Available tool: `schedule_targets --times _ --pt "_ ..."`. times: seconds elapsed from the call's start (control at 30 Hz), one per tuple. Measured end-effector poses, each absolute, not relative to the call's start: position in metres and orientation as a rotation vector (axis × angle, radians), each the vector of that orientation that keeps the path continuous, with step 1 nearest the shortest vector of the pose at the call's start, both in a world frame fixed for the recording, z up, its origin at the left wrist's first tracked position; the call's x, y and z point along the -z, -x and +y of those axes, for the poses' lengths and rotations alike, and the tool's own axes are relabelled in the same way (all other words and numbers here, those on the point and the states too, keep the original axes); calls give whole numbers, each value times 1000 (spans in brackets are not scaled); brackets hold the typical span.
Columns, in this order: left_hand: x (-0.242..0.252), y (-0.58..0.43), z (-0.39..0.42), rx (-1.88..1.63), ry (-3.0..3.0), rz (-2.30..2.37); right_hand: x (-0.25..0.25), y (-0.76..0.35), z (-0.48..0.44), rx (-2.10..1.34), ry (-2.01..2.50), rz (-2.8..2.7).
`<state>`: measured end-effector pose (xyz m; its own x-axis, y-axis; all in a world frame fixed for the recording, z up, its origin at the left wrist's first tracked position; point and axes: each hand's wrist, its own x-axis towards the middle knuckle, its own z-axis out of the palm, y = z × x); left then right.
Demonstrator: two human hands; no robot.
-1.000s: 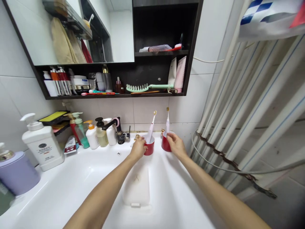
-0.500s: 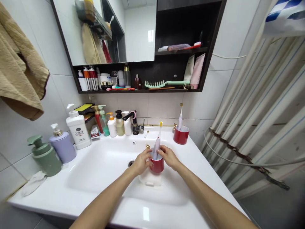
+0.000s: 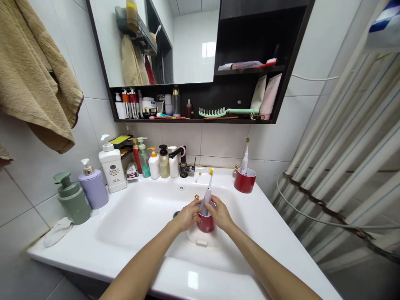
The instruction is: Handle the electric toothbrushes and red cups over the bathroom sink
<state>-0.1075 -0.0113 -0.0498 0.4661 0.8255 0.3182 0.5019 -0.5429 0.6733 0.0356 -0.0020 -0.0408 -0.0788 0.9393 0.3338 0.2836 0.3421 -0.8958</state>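
A red cup [image 3: 205,225] with a pale inside stands over the basin, on or just above a white dish-like piece [image 3: 201,243]. Inside it a pale lilac electric toothbrush [image 3: 207,196] leans, its yellow-bristled head up. My left hand [image 3: 186,216] is closed on the cup's left side at the rim. At the cup's right rim, my right hand [image 3: 221,213] lays its thumb against the toothbrush handle, fingers curled behind. The handle's lower end is hidden in the cup. Back right on the sink ledge stands a second red cup [image 3: 245,182] with another electric toothbrush [image 3: 245,161].
Behind the basin [image 3: 125,225] is a black faucet [image 3: 183,164], with several pump bottles [image 3: 164,162] along the left. A green dispenser [image 3: 73,202] and a purple one [image 3: 93,187] stand front left. Above hangs a mirrored cabinet [image 3: 193,121]; a tan towel [image 3: 37,75] hangs left.
The view has turned slightly left. Relative to the sink, the cup and toothbrush have come a little left and nearer me, and my right thumb now lies across the toothbrush handle.
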Motion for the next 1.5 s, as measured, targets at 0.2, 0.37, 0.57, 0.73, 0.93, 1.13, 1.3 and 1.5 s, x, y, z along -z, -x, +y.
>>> schedule_targets --times 0.2,0.37,0.57,0.73,0.93,1.13,1.3,1.5 --pt "47 113 -11 -930 -2170 1096 2 -49 1 -864 1011 -1473" --pt "35 105 -7 -1329 -1748 1121 -14 -55 -25 -1141 939 -1409" --pt "17 83 -11 -1394 -888 734 10 -36 -56 -1904 855 -1216" --pt "24 96 -7 -1516 -621 667 20 -35 -59 -1954 916 -1342" --pt "29 117 4 -1585 -485 793 30 -33 -58 -1683 1139 -1634" --pt "30 112 4 -1500 -556 865 36 -33 -53 -1559 1299 -1736" --pt "31 112 6 -1583 -489 884 37 -35 -50 -1377 1305 -1858" --pt "33 111 8 -1639 -403 909 35 -30 -54 -1442 1309 -1832"
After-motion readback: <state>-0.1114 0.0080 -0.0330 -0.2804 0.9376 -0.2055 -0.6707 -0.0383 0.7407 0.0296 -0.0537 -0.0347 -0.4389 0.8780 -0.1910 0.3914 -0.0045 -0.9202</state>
